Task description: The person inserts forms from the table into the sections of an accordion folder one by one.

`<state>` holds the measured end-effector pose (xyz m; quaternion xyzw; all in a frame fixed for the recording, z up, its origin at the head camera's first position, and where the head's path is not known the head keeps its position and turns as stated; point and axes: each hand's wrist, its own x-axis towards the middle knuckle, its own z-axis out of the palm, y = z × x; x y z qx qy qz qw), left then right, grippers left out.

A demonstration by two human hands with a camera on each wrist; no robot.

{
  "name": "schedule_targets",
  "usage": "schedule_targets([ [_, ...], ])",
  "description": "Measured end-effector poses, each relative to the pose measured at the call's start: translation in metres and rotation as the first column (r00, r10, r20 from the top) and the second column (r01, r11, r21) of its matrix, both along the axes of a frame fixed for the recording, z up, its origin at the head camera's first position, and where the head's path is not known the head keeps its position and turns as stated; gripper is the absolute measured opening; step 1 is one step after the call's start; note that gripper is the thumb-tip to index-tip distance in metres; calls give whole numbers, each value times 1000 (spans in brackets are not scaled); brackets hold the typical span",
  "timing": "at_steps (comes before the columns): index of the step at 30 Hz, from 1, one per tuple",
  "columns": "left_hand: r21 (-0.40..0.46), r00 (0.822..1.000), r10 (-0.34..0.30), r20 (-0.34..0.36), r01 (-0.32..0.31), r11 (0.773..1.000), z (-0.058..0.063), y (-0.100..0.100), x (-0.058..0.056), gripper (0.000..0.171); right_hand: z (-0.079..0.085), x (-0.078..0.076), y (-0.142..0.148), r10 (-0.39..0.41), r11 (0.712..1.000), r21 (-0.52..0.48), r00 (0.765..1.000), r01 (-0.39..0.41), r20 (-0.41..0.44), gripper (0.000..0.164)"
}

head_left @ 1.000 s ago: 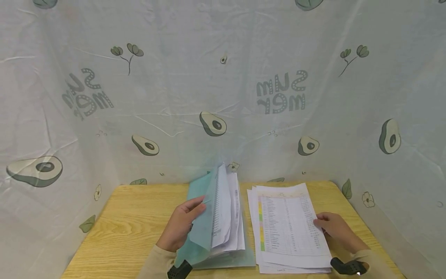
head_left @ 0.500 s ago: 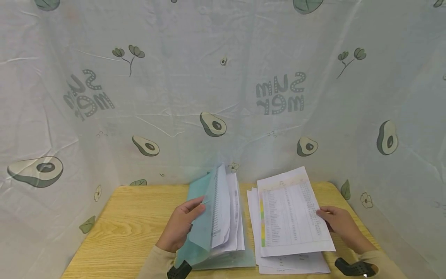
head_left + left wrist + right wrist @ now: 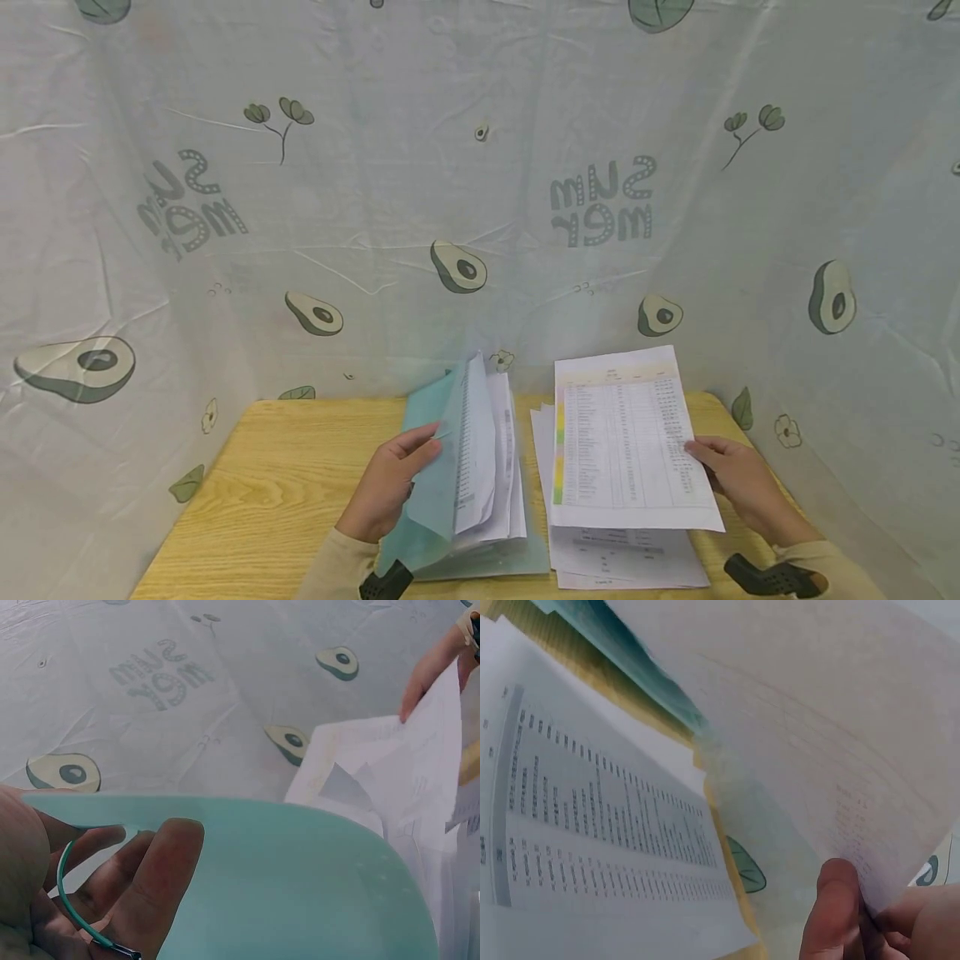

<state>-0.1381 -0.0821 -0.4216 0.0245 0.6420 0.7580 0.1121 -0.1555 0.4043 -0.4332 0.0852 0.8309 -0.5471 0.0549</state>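
A light-teal plastic folder (image 3: 431, 500) stands partly open at the table's middle, with several white printed sheets (image 3: 480, 458) inside. My left hand (image 3: 388, 483) pinches the edge of its front cover. In the left wrist view a thin green elastic cord (image 3: 71, 907) loops by the fingers. My right hand (image 3: 738, 482) pinches the right edge of a printed sheet (image 3: 626, 442) with a table and a yellow-green strip down its left side. This sheet is tilted up above a small pile of printed papers (image 3: 630, 562); part of the pile is hidden beneath it.
The wooden table (image 3: 300, 483) reaches to a pale curtain (image 3: 390, 167) printed with avocados, which surrounds its back and sides. Dark bands (image 3: 772, 575) are worn on both wrists.
My right hand has lifted the top sheet from the pile and tilted it upward, showing more of the papers below. My left hand and the folder have stayed still.
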Motion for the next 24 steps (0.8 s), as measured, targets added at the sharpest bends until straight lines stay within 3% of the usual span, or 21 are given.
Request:
schedule_targets([
  [11, -20, 1000, 9, -7, -9, 1000, -3, -1, -1, 53, 1, 0, -20, -45, 998, -45, 999, 46, 31, 56],
  [24, -8, 1000, 17, -13, -17, 1000, -3, 1, -2, 52, -2, -5, -40, -33, 996, -78, 998, 37, 47, 53],
])
